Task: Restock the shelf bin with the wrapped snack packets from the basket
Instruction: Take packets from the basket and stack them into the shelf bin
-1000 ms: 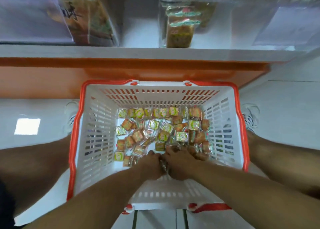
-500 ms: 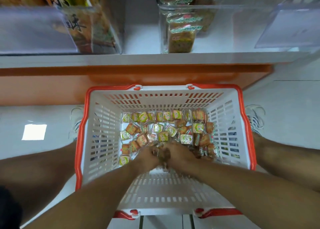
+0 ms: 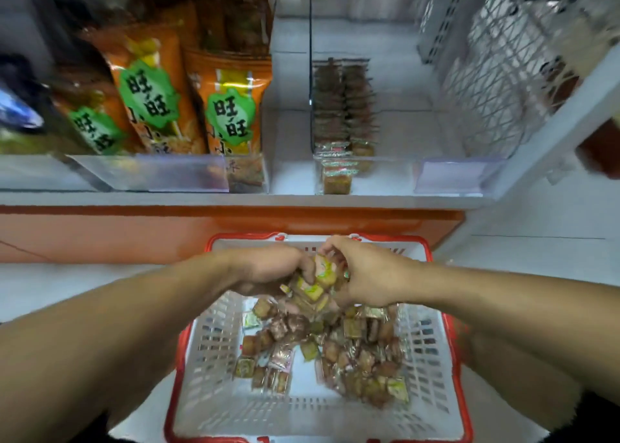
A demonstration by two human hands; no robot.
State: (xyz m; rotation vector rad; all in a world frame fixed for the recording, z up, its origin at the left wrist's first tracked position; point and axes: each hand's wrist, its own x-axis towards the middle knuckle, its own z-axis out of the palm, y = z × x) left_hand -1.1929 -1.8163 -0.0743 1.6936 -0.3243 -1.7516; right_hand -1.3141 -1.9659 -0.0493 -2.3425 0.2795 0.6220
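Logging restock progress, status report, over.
Left hand and right hand cupped round a bunch of snack packets above the basket. Shelf bin part-stocked. Nothing blocking it.

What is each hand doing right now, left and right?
Left hand: fingers curled round a bunch of wrapped snack packets, lifted above the basket.
Right hand: fingers curled round the same bunch from the other side.
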